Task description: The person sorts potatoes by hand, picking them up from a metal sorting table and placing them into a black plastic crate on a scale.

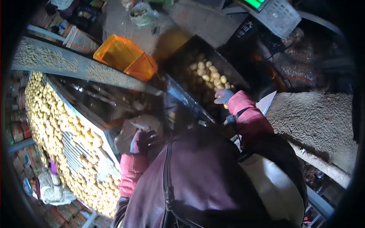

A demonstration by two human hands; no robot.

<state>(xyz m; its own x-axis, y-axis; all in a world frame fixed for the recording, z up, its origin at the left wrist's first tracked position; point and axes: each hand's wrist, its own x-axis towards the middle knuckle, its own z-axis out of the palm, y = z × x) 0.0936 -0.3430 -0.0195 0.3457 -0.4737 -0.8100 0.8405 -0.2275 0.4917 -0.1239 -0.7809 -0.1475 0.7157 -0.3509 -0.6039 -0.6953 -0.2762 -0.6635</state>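
Potatoes (210,75) lie heaped in a dark sloping chute (182,60) ahead of the person, the pale tubers gathered toward its lower right side, probably because the slope lets them roll down within arm's reach. The right hand (223,95), gloved and in a red knitted cuff, rests at the near edge of that heap, touching or just beside the lowest potatoes. Its grip is curled downward, and I cannot tell whether it has closed on a potato or merely lies on them.

The left hand (143,140), in a dark glove, is held lower and nearer the body, at a pale rounded object in shadow that is too dim to name. Its fingers are bent, but what its grip has hold of, if anything, does not show.

Left of the chute, an orange crate (123,57) stands tilted above a grey belt (57,60). Further left, a long roller bed (57,125) carries many more potatoes in a dense spread. A keypad scale (279,13) sits beyond the chute, with filled sacks (300,64) stacked to the right.
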